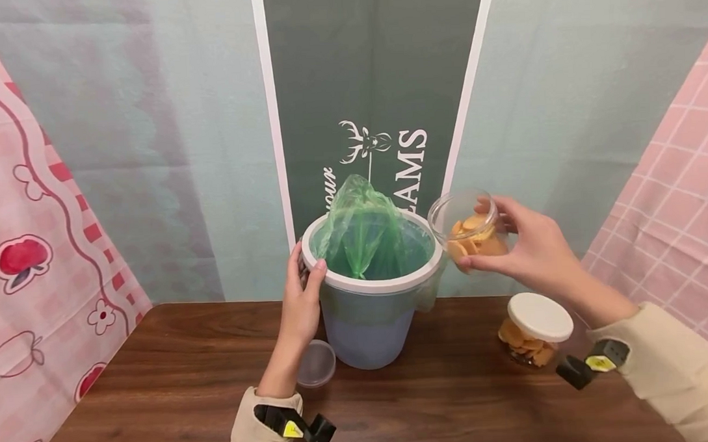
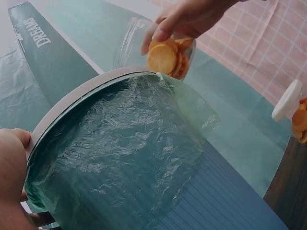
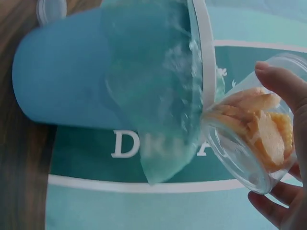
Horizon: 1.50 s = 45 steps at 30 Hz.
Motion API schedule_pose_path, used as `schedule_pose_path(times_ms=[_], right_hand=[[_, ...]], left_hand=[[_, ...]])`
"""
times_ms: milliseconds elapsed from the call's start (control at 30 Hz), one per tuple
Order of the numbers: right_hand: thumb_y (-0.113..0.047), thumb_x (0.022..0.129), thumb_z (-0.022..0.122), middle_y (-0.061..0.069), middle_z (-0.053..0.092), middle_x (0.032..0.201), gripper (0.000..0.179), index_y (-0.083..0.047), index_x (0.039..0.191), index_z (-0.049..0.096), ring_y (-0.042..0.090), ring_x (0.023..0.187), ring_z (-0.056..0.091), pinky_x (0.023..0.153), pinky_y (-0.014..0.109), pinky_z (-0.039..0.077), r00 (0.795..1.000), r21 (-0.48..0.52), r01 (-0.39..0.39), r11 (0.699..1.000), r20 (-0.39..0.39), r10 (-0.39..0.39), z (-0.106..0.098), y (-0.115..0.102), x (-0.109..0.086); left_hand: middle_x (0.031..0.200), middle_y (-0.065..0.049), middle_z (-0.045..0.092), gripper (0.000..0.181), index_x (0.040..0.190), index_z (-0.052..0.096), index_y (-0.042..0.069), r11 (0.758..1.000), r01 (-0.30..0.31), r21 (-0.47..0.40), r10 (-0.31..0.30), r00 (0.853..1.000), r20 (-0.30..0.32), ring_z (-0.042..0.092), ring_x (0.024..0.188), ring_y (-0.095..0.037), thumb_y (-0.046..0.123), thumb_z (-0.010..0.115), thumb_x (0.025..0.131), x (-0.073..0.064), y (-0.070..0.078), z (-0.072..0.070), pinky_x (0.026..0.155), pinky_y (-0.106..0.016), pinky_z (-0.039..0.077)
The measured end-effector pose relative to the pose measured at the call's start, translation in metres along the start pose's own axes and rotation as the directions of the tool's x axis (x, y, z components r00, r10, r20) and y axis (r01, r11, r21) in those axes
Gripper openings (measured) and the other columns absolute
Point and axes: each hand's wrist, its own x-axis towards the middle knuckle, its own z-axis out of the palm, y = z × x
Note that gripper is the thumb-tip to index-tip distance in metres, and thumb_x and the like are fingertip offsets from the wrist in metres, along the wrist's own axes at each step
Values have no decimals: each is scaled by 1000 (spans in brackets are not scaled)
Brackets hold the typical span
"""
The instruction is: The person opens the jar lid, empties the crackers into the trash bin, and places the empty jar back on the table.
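A blue waste bin point(image 1: 366, 331) with a white rim stands on the table, lined with a green plastic bag point(image 1: 360, 227) that puffs up at the back. My left hand point(image 1: 301, 307) grips the rim on its left side, thumb on the near edge. At the right of the rim, my right hand point(image 1: 530, 244) holds a lidless clear jar point(image 1: 465, 227), tilted and raised above the table. Round orange-yellow crackers point(image 2: 165, 60) lie inside this jar. The liner's edge point(image 3: 168, 158) hangs over the outside of the bin.
To the right on the wooden table point(image 1: 207, 382) stands another clear jar of crackers point(image 1: 528, 345) with a white lid point(image 1: 540, 316). A clear round lid point(image 1: 315, 364) lies by the bin's left foot, close to my left forearm. Patterned cloths hang behind and at both sides.
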Motion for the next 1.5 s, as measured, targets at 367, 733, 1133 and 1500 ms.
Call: schedule_pose_path(times_ms=[367,733,1133,1500], right_hand=[[-47,67,92,12,69,112,92,-9,141,53,31,102,64,77,44,50,988,-160,138,977,90,-125,0,-1,51],[-49,67,91,11,67,123,93,-9,142,52,28,104,65,83,50,55,951,-299,264,917,239,-195,7,-6,83],[-43,63,92,9,68,119,91,-13,140,55,27,92,64,73,48,54,905,-393,402,827,306,-295,12,-15,98],[-48,67,88,11,67,126,86,-12,139,58,32,107,65,86,51,54,865,-460,495,737,342,-367,16,-18,100]], left_hand=[[164,-15,29,70,162,20,14,1000,10,5,-10,1000,-3,33,150,-33,37,52,104,1,-3,-2,122,-54,29],[165,-16,29,70,162,19,18,1000,5,1,-5,1000,-7,32,152,-33,38,51,104,2,-4,2,123,-54,28],[166,-15,28,70,162,18,14,1000,-11,-23,11,1000,-18,30,153,-30,36,51,104,0,-5,6,124,-53,27],[167,-13,23,70,163,16,17,1000,-1,-16,1,1000,-10,26,155,-29,37,49,105,-1,-3,5,125,-52,25]])
